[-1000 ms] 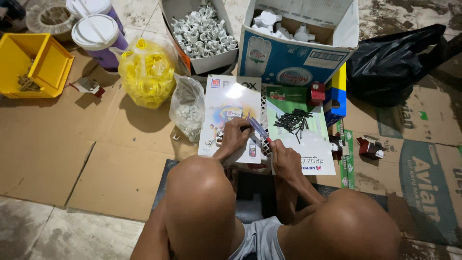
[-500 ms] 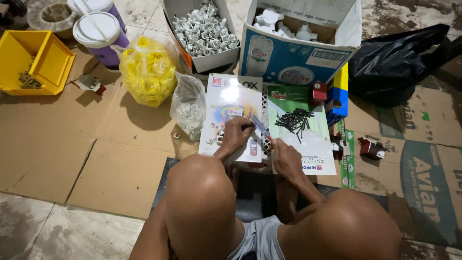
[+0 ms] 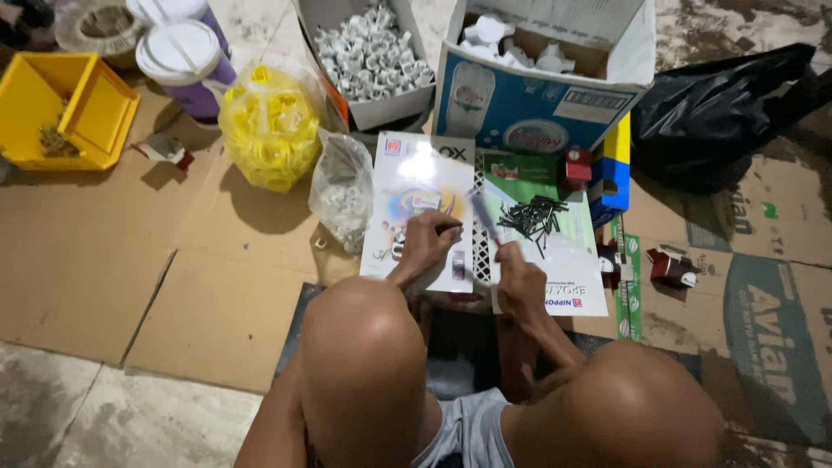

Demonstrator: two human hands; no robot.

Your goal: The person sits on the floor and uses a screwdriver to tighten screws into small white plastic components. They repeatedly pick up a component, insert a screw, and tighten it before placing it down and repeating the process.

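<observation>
Over the glossy sheet (image 3: 416, 186), left hand (image 3: 426, 243) pinches a small dark pin (image 3: 449, 229); right hand (image 3: 518, 279) grips a grey tool (image 3: 484, 217).

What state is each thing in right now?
Left hand: pinching a thin dark pin.
Right hand: gripping a slim tool.
Yellow bin: nearly empty.
Purple tub: lidded.
Bag of yellow rings: full.
Blue carton: open.
Black pins: loose pile.

A blue-and-white printed carton (image 3: 529, 104) stands open at top centre, a white label on its front. Left of it sits a smaller open cardboard box (image 3: 368, 65). Two glossy printed sheets lie below: a white one (image 3: 416, 195) and a green-and-white one (image 3: 568, 238). A yellow plastic bag (image 3: 270, 126) and a clear one (image 3: 342, 191) rest to the left.
</observation>
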